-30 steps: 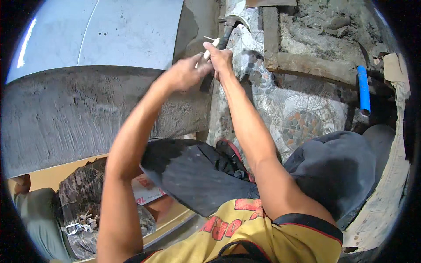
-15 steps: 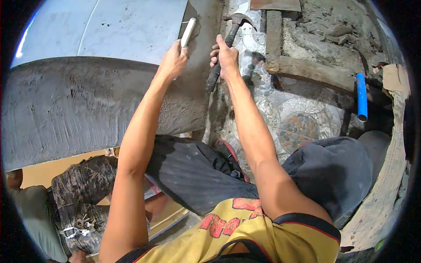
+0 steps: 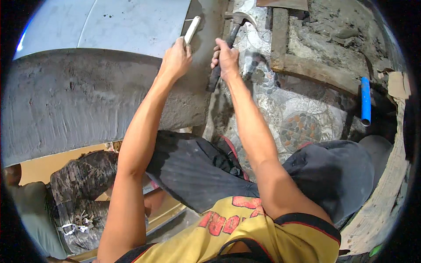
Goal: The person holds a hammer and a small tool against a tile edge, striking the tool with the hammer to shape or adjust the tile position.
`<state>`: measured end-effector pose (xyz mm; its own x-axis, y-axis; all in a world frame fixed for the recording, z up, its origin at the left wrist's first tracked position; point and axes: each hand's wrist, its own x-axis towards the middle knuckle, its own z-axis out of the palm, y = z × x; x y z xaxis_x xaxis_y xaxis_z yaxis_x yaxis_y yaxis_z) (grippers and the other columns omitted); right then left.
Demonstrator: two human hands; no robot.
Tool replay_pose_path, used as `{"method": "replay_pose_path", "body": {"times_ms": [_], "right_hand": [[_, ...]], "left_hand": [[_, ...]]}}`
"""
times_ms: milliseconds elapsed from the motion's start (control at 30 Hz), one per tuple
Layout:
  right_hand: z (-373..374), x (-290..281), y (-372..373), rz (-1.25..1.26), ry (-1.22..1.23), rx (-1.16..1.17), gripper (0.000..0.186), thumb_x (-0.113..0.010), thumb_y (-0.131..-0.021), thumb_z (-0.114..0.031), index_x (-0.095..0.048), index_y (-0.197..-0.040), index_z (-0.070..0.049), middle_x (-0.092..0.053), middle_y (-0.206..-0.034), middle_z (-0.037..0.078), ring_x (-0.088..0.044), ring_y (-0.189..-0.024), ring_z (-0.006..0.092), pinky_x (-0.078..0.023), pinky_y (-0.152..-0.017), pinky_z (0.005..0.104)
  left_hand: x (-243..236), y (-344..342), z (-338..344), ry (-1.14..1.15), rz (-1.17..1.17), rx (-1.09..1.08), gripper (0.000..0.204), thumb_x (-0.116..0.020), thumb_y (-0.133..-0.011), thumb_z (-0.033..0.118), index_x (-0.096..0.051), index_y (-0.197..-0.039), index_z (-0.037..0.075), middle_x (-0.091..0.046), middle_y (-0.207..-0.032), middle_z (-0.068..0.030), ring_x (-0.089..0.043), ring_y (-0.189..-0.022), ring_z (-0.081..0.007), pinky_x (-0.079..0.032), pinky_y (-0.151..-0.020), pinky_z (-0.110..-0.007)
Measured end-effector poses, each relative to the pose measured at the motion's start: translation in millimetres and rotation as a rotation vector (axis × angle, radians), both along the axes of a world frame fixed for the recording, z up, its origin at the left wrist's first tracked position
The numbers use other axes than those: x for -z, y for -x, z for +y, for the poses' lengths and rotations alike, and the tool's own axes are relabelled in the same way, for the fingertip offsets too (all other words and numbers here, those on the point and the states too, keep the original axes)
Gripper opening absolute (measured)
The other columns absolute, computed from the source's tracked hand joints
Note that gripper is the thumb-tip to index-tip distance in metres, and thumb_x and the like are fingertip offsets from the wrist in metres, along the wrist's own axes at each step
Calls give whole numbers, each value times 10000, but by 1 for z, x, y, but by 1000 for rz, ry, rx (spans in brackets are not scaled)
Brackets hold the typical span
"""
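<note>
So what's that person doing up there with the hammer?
The person is working at a rough grey cement wall. Their left hand holds a short whitish rod with its tip up against the cement edge. Their right hand grips the dark handle of a claw hammer, raised just beside it. A blue pipe lies off to the right on the patterned pebble floor.

Person seen from above. Both forearms are bare, with no gloves, watch or rings visible on the left hand (image 3: pixel 175 59) or the right hand (image 3: pixel 227 59). The torso wears a yellow sleeveless shirt (image 3: pixel 263 236) with red print on the chest and black trim at the armholes. Dark grey trousers (image 3: pixel 333 175) cover the legs.
</note>
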<state>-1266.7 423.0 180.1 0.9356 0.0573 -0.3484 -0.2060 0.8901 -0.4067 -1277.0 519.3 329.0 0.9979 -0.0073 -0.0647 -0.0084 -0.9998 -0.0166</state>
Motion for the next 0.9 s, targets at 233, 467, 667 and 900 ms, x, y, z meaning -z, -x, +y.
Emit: {"method": "replay_pose_path", "body": {"times_ms": [233,467,667,900], "right_hand": [[25,-6,16,-32,54,-38,326,-665,-840,-280,-550,-676,-23,-523,-520,54,-499,-387,160,-396,-365,309],[42,12,15,20,206,-71,343,-685,-767,-306,-582,-637,-5,-562,-568,78,-536,-479,185,-422,-455,343],[49,24,6,74,248,-27,347,-682,-758,-306,-588,-610,-6,-580,-584,79,-534,-458,202,-426,-446,355],[33,3,20,9,57,-49,283,-672,-794,-265,-579,-652,-38,-547,-553,53,-489,-411,160,-407,-395,315]], "left_hand": [[8,-5,14,71,-35,39,410,-466,-997,273,-489,-1302,1,-652,-899,-271,-664,-872,-423,-512,-770,-489],[3,7,-1,602,192,-168,289,-503,-991,236,-514,-1095,-34,-626,-832,-108,-634,-665,-156,-505,-515,-311],[1,9,-10,435,125,-120,338,-510,-991,276,-492,-1123,-35,-550,-760,-65,-541,-628,-153,-460,-528,-330],[12,0,9,331,128,-86,360,-531,-960,265,-462,-1106,-56,-637,-832,-205,-651,-670,-292,-524,-596,-419]]}}
